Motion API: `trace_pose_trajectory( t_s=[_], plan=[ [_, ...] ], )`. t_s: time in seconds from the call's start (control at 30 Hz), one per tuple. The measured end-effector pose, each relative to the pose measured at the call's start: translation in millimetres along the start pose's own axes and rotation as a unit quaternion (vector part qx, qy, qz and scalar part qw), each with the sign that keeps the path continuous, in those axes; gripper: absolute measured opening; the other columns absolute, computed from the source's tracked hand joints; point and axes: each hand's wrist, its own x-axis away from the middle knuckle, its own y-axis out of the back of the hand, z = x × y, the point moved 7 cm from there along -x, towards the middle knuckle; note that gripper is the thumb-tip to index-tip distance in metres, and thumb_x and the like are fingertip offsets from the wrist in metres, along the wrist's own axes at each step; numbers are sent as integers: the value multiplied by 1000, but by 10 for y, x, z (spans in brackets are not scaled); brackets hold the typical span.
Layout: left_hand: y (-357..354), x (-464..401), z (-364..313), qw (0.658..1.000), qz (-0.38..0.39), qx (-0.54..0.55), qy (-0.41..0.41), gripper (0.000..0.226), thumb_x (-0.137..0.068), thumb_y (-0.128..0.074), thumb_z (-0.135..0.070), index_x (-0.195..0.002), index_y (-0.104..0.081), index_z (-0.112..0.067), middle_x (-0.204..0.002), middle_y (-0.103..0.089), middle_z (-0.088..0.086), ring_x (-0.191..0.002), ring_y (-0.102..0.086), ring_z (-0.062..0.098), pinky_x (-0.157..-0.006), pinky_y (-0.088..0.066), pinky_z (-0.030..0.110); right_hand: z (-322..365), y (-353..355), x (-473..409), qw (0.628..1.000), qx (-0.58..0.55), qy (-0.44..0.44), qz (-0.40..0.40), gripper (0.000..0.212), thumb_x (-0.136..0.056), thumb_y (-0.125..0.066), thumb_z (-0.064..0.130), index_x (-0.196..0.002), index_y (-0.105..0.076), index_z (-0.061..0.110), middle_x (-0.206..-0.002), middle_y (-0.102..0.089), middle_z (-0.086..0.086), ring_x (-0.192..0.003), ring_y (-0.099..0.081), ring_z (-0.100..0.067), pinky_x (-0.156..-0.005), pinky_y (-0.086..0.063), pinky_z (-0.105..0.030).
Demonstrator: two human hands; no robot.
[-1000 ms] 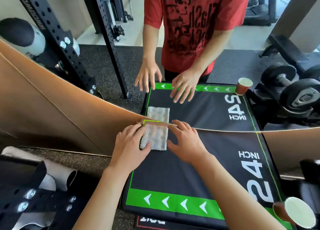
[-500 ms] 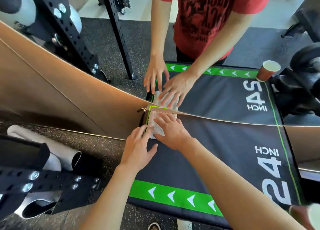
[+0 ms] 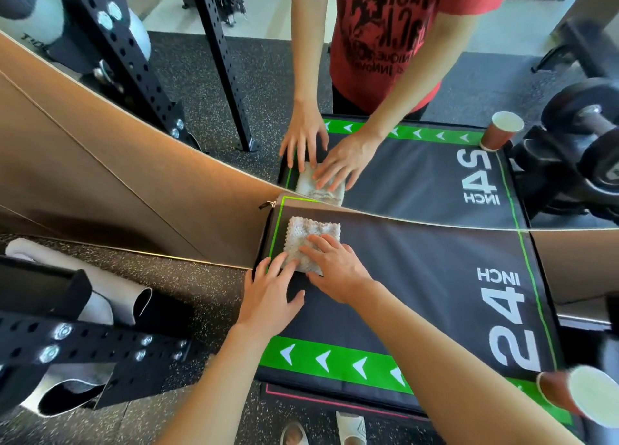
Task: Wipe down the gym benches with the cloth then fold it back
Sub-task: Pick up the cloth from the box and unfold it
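— Two hands on one small pale knobbly cloth (image 3: 310, 240): what has changed at the mirror-side corner of the black padded tabletop (image 3: 418, 277) with its green arrow stripe?

— A second ago the cloth lay between the hands, the left hand (image 3: 268, 297) covering its near-left corner and the right hand (image 3: 336, 272) at its right edge. Now the right hand lies flat across it, fingers straight and pressing, and the left has drawn back to the near-left edge, fingers extended, the tips just touching the fabric. Neither hand pinches or grips.

— And what does that say for the job?

— The cloth reads as a compact folded square, tucked into the far-left corner just beside the mirror's lower edge. By the look of it the wiping is over and the fold is being smoothed flat, so the task seems close to done.

— Anything else different?

— The view sits closer and steeper. A brown paper cup (image 3: 589, 399) stands at the near-right corner, well apart from the cloth.
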Motion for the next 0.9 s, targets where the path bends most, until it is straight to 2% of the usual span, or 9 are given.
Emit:
trace_pose_trajectory(
  t_s=[0.1,0.2,0.33,0.5,0.63,0.77,0.9],
  plan=[
    [-87,235,-153,1000,5,5,-9,67,-90,-51,-59,-150,-48,-29,-165,-34,-5,-148,-36,31,-114,-36,61,-40,-105,352,1000,-2,-1,-24,59,-93,-55,45,-150,-47,31,-160,-38,3,-147,-32,-23,-110,-40,-48],
    [-197,522,-342,999,-9,16,-28,65,-86,-52,-58,-143,-55,-28,-162,-39,-5,-143,-42,32,-111,-38,61,-76,-231,793,999,9,-14,-51,59,-91,-50,48,-148,-49,34,-158,-40,6,-146,-35,-21,-112,-37,-52],
    [-341,835,-601,999,-1,25,-36,66,-84,-55,-57,-144,-54,-28,-163,-36,-6,-145,-39,31,-112,-37,63,-101,-349,1283,997,-7,-43,-59,57,-92,-51,47,-148,-49,34,-160,-38,8,-148,-31,-20,-117,-30,-57],
    [-435,1052,-832,998,7,37,-56,65,-86,-56,-56,-145,-51,-30,-164,-33,-8,-147,-34,28,-115,-34,64,-163,-401,1646,995,-12,-71,-72,54,-92,-48,49,-144,-54,36,-157,-43,9,-147,-37,-19,-116,-31,-59],
    [-422,1125,-872,997,10,34,-63,64,-87,-55,-56,-146,-49,-33,-162,-36,-11,-145,-36,24,-115,-35,60,-186,-308,1702,991,3,-73,-115,49,-90,-54,50,-135,-61,32,-148,-52,4,-134,-50,-25,-113,-37,-54],
    [-347,1191,-700,997,-26,52,-40,62,-86,-54,-53,-144,-52,-30,-152,-48,-6,-138,-45,23,-109,-42,51,-103,-236,1540,991,-2,-74,-107,60,-92,-48,57,-143,-54,28,-153,-46,-2,-139,-39,-28,-116,-35,-50],
    [-351,1211,-509,998,-26,53,-4,60,-89,-57,-50,-144,-55,-26,-150,-49,-5,-140,-44,21,-110,-42,49,-13,-300,1398,993,3,-92,-79,55,-88,-58,54,-137,-53,29,-146,-49,0,-135,-43,-30,-112,-37,-50]
  ],
)
